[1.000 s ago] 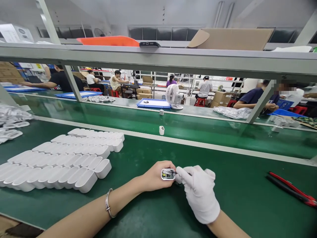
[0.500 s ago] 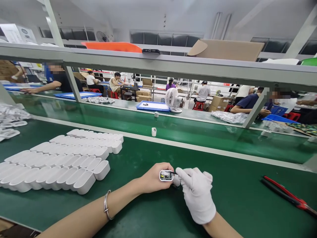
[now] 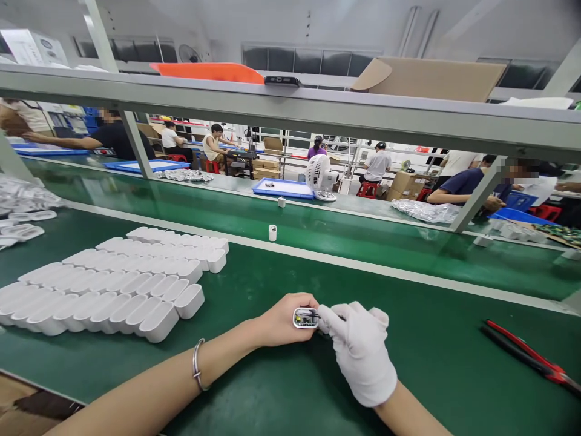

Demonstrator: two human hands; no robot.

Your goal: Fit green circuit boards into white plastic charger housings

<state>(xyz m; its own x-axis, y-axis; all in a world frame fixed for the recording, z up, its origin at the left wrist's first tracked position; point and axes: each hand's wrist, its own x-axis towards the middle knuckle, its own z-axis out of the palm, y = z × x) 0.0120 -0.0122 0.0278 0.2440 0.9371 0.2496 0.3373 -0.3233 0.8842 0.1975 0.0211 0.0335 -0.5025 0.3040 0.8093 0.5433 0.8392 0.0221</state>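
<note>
My bare left hand (image 3: 285, 321) is closed round a white oval plastic housing (image 3: 296, 326), its open end facing me. Inside it a circuit board (image 3: 305, 318) shows, with a yellow part at its left. My right hand (image 3: 361, 351), in a white glove, pinches a thin dark tool (image 3: 314, 313) whose tip reaches into the opening; its exact kind I cannot make out. The gloved fingertips touch or nearly touch the housing's right edge. Left of my hands stand rows of white oval housings (image 3: 158, 320), side by side on the green table.
Red-and-black-handled pliers (image 3: 521, 351) lie at the right. Small white units (image 3: 272, 233) stand on the green conveyor belt (image 3: 218, 218) ahead. A shelf beam (image 3: 318, 103) crosses above. Beyond are a white fan (image 3: 319, 175), a blue tray (image 3: 285, 188) and several co-workers.
The small white units on the belt have shifted left. The tool's tip now lies further left across the opening, and the gloved fingers are closer to the housing. The view has tilted slightly.
</note>
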